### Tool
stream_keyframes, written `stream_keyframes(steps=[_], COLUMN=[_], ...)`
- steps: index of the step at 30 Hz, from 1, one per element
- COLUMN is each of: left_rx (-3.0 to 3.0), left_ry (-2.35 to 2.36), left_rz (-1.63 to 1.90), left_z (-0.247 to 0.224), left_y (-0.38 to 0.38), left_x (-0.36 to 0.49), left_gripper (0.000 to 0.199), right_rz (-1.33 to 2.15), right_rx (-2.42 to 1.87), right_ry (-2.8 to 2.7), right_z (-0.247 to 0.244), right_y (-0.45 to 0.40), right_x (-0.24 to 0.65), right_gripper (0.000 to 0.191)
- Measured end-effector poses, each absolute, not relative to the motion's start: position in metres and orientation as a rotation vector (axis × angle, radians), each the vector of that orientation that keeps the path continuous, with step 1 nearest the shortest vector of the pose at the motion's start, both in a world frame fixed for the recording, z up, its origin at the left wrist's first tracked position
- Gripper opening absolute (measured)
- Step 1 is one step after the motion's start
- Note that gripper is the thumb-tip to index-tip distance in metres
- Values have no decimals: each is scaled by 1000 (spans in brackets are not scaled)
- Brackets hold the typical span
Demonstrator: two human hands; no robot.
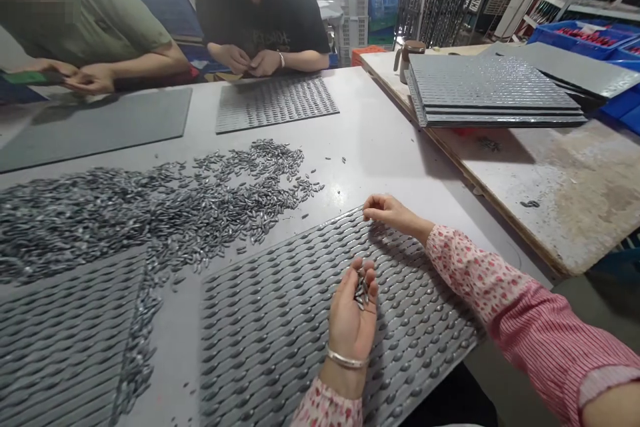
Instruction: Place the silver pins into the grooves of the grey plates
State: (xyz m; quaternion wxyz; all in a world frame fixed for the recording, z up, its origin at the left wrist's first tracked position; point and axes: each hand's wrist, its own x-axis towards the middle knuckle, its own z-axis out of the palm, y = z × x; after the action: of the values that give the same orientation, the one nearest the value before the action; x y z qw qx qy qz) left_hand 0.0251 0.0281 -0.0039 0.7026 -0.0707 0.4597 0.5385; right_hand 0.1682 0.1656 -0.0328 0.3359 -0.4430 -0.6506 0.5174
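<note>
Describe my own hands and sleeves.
The left hand is ungloved, with a silvery bangle at the wrist and a pale sleeve in a pink-and-red print. The right hand is ungloved, no bangle showing; the right sleeve has a similar print, then pink-and-red stripes toward the elbow.

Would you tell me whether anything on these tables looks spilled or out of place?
A few small grey pieces lie stray on the stained side table, away from the main heap; nothing else clearly stands out.

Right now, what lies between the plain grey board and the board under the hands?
Small grey pieces, heaped on the table, in the head view.
</note>
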Motion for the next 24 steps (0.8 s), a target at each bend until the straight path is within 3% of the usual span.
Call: stream_keyframes(steps=[4, 9, 16, 19, 24], left_rx=[-168, -105, -144, -170, -188], left_ry=[945, 957, 988, 1010, 988], left_rz=[1164, 1180, 1187, 1198, 1223], left_z=[-13, -18, -16, -14, -11], left_y=[24, 22, 24, 25, 30], left_x=[24, 25, 28, 28, 27], left_gripper=[14, 11, 7, 9, 8], right_rz=[873, 740, 905, 936, 1554], right_rx=[-1353, -1452, -1405, -1369, -779], right_ry=[-2138, -2304, -2231, -2221, -2196], right_z=[-44, -51, -39, -30, -12], right_y=[191, 198, 194, 178, 139], right_x=[172, 169, 168, 166, 164], right_gripper=[12, 8, 27, 25, 23])
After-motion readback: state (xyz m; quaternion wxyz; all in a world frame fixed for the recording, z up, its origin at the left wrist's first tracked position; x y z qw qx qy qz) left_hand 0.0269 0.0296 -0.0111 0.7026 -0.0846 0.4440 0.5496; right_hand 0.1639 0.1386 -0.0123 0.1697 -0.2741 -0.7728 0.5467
